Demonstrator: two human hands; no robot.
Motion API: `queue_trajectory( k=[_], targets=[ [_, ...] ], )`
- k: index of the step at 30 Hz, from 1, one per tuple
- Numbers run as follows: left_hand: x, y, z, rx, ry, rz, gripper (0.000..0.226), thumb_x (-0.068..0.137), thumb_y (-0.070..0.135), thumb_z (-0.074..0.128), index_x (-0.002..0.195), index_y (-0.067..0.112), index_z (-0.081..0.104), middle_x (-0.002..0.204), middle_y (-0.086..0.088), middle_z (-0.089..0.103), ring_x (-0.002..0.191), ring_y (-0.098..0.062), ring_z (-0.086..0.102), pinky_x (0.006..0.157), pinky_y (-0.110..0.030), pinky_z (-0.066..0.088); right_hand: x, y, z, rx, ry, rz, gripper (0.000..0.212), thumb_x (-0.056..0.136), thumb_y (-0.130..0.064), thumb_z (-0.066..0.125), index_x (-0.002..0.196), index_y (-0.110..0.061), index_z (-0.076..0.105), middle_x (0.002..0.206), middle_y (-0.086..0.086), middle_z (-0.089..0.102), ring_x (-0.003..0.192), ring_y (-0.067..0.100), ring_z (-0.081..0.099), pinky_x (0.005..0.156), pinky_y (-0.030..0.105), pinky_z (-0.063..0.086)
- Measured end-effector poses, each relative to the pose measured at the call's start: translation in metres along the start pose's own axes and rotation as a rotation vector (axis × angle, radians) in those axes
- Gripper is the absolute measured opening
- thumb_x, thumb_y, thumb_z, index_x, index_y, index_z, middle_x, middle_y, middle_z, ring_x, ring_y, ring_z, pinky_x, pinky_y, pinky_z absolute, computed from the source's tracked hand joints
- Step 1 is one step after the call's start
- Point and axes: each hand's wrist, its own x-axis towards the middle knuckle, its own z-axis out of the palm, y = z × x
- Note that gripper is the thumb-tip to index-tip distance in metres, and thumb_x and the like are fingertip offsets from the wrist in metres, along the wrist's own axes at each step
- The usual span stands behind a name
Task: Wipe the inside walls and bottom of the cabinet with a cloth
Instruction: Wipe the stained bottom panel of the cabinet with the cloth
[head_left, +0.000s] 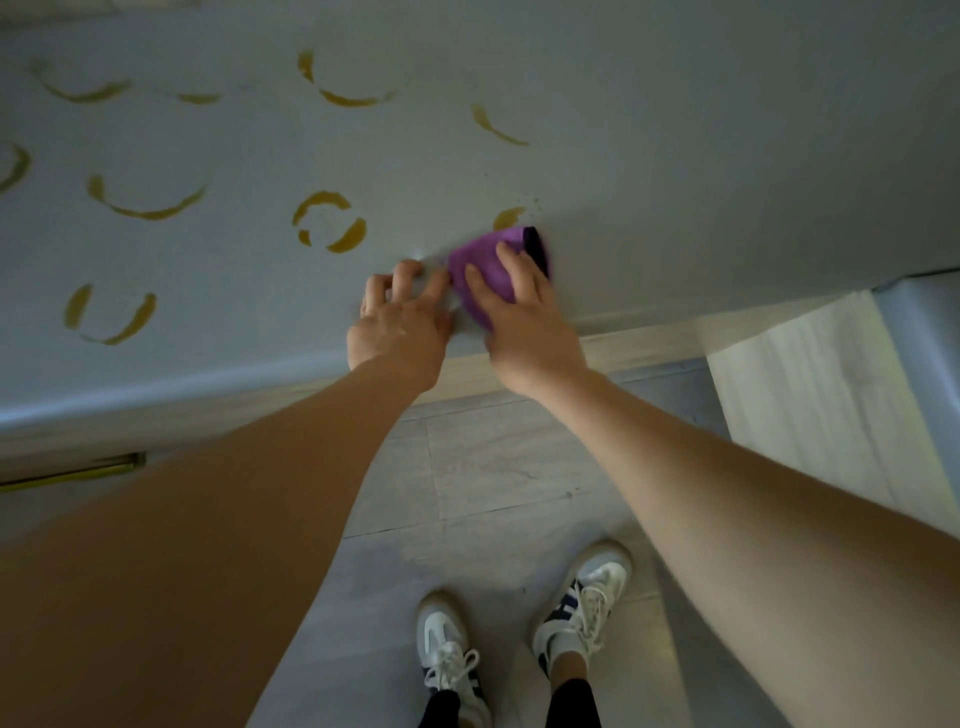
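A purple cloth (485, 260) lies on the grey cabinet bottom (234, 249), near its front edge and close to the right inside wall (727, 182). My right hand (524, 322) presses flat on the cloth with straight fingers. Just beyond the cloth is a small yellow-brown stain (508, 217). My left hand (402, 322) rests on the bare bottom right beside the cloth, fingers bent with the tips touching the surface. Several yellow-brown ring and arc stains, such as one ring stain (330, 221), mark the bottom to the left.
The cabinet's pale wooden front edge (649, 338) runs under my wrists. An open pale door panel (810, 395) stands at the right. Below are grey floor tiles (493, 467) and my two white sneakers (519, 639).
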Motion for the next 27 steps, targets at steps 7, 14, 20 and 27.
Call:
queue_trajectory(
  k=[7, 14, 20, 27],
  targets=[
    [0.002, -0.003, 0.002, 0.038, -0.011, 0.014, 0.045, 0.101, 0.04, 0.03, 0.144, 0.039, 0.017, 0.146, 0.005, 0.014, 0.132, -0.025, 0.018, 0.083, -0.041, 0.047, 0.014, 0.072, -0.044, -0.105, 0.044, 0.368, 0.067, 0.094, -0.019, 0.048, 0.151, -0.019, 0.014, 0.156, 0.02, -0.006, 0.143, 0.039, -0.002, 0.116, 0.034, 0.003],
    [0.002, -0.002, 0.0, 0.018, -0.016, 0.019, 0.046, 0.1, 0.043, 0.031, 0.144, 0.04, 0.018, 0.146, 0.005, 0.016, 0.133, -0.025, 0.019, 0.092, -0.041, 0.043, 0.014, -0.002, -0.003, -0.117, -0.05, 0.025, 0.066, 0.094, -0.02, 0.044, 0.151, -0.025, 0.012, 0.158, 0.011, -0.011, 0.144, 0.036, -0.008, 0.118, 0.04, 0.004],
    [0.001, -0.002, -0.002, 0.025, -0.019, 0.029, 0.044, 0.101, 0.04, 0.03, 0.144, 0.039, 0.018, 0.146, 0.005, 0.015, 0.132, -0.025, 0.019, 0.09, -0.04, 0.044, 0.048, 0.057, -0.04, -0.133, -0.031, 0.125, 0.068, 0.085, -0.033, 0.033, 0.15, -0.017, 0.02, 0.156, 0.022, -0.002, 0.143, 0.041, 0.002, 0.116, 0.035, 0.006],
    [0.002, -0.004, -0.003, 0.033, -0.023, 0.048, 0.044, 0.1, 0.043, 0.031, 0.143, 0.038, 0.019, 0.145, 0.005, 0.016, 0.131, -0.023, 0.019, 0.09, -0.037, 0.042, 0.029, 0.008, -0.009, -0.165, -0.062, 0.052, 0.068, 0.092, -0.026, 0.04, 0.151, -0.028, 0.006, 0.157, 0.011, -0.014, 0.144, 0.034, -0.01, 0.116, 0.045, 0.005]
  ],
)
